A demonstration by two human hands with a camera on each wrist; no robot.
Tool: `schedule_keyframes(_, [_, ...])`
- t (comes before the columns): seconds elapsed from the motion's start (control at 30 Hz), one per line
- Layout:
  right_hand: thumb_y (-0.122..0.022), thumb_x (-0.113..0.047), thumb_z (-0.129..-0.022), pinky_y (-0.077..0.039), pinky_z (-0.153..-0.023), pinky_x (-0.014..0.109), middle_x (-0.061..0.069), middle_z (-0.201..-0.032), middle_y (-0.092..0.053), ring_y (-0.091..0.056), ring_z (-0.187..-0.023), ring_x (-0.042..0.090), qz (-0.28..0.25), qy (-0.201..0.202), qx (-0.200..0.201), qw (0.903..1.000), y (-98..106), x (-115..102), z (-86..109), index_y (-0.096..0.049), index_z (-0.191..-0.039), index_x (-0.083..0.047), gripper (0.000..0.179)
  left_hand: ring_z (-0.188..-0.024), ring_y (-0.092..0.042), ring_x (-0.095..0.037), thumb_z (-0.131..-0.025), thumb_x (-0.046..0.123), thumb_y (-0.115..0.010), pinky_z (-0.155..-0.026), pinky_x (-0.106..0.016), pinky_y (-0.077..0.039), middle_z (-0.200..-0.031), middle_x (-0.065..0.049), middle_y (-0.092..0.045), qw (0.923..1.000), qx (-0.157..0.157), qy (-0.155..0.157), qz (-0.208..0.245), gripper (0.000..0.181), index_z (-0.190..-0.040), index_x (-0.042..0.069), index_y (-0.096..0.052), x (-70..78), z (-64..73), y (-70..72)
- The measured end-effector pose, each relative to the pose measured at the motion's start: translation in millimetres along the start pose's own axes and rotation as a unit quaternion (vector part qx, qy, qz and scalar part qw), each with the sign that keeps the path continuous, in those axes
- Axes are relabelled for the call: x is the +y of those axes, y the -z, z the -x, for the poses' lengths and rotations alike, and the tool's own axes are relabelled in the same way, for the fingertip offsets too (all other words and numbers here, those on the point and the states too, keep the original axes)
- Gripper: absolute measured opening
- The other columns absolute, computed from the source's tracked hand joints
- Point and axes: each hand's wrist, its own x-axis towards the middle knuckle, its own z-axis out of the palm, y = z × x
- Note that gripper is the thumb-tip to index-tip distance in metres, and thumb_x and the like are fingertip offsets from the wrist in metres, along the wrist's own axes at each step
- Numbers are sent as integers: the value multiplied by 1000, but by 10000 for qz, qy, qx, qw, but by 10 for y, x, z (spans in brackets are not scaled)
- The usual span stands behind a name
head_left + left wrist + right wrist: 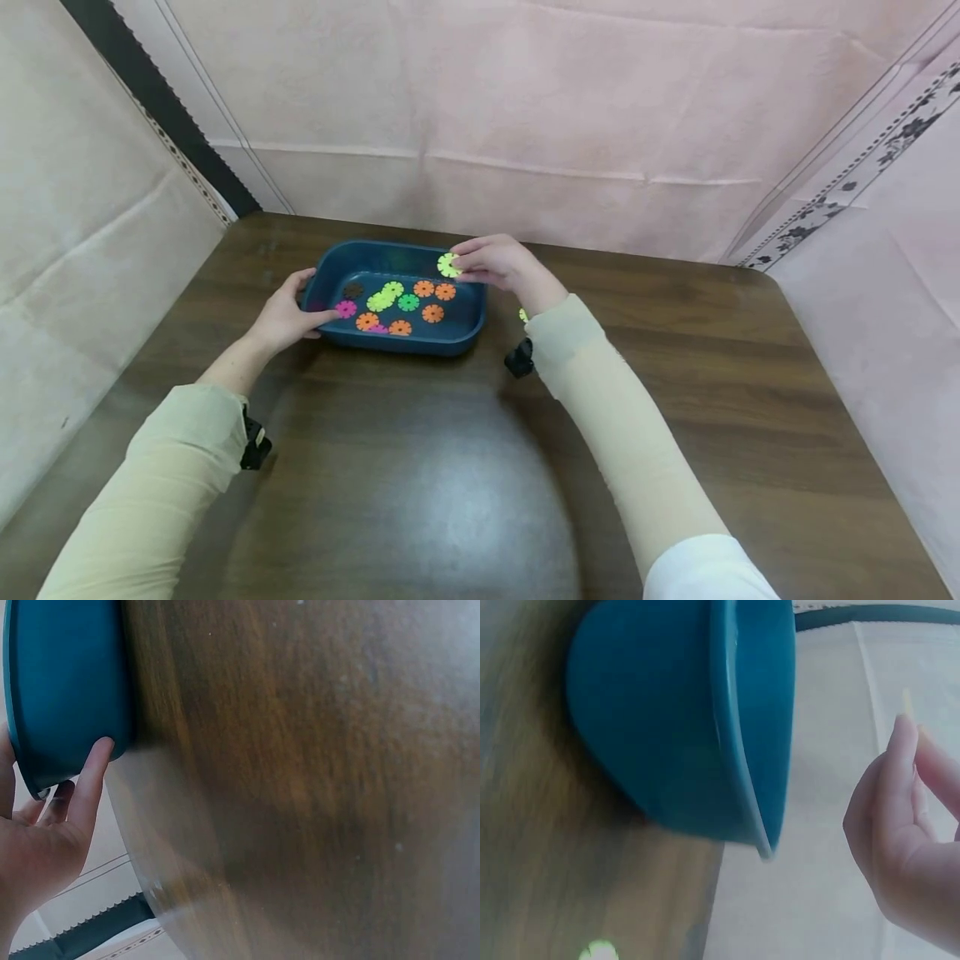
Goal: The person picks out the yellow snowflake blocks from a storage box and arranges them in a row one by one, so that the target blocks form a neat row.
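Observation:
A dark blue rectangular tray (457, 342) stands on the table, with several notched plastic discs inside. They are orange, yellow, pink, green (408, 302) and one dark brown (353, 291). My left hand (288, 315) grips the tray's left end, thumb over the rim; in the left wrist view its fingers lie along the outer wall (71, 682). Above the tray's far right corner, my right hand (501, 262) pinches a yellow notched disc (447, 266). The right wrist view shows that disc (907, 702) edge-on between thumb and fingertips, higher than the tray rim (731, 727).
Another yellow disc (522, 316) lies on the table right of the tray, partly hidden by the right sleeve. The brown wooden table (360, 467) extends toward me and to the right. Pale cloth (480, 100) hangs behind it and at both sides.

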Motion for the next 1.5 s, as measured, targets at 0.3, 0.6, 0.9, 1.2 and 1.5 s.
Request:
schedule_keyframes(0.3, [-54,3,-90,-56,-85,29,8,-101,-57,-63,-75,11,-55,80,-142,9999,463,62,94,-50,-128,6,38,-123,-43,-46,-89,26,-63,-86,-47,-51,-150,-27,-17,10000,-8,-11,9,87,-150,8,-3,-13,-2,6])
schedule_keyframes(0.6, [-50,7,-91,-57,-69,20,2,-83,-59,-61,-71,10,-363,88,-56,9993,993,270,141,-51,-113,4,22,-121,-44,-46,-90,25,-63,-85,-46,-52,-151,-26,-16,10000,19,47,6,87,-150,8,-3,-9,13,5])
schedule_keyframes(0.9, [-49,4,-92,-57,-71,19,0,-80,-63,-65,-71,9,-448,-353,194,9982,1434,536,176,-45,-128,7,36,-122,-44,-47,-90,25,-62,-86,-46,-52,-152,-27,-13,10000,-4,77,-10,87,-151,8,-3,-2,15,15])
schedule_keyframes(1.2, [-47,2,-94,-57,-72,19,-3,-80,-60,-62,-71,6,-36,-869,458,9952,1673,848,144,-37,-136,8,43,-122,-44,-47,-90,25,-63,-85,-45,-52,-151,-28,-15,10000,-24,82,-38,87,-150,8,-2,7,13,15])
schedule_keyframes(1.5, [-55,6,-89,-58,-67,23,-3,-72,-62,-61,-63,7,805,-706,1037,9888,1651,975,170,-48,-124,14,37,-122,-43,-47,-89,25,-63,-85,-46,-51,-150,-28,-16,10000,6,71,-38,88,-150,8,-3,4,8,0])
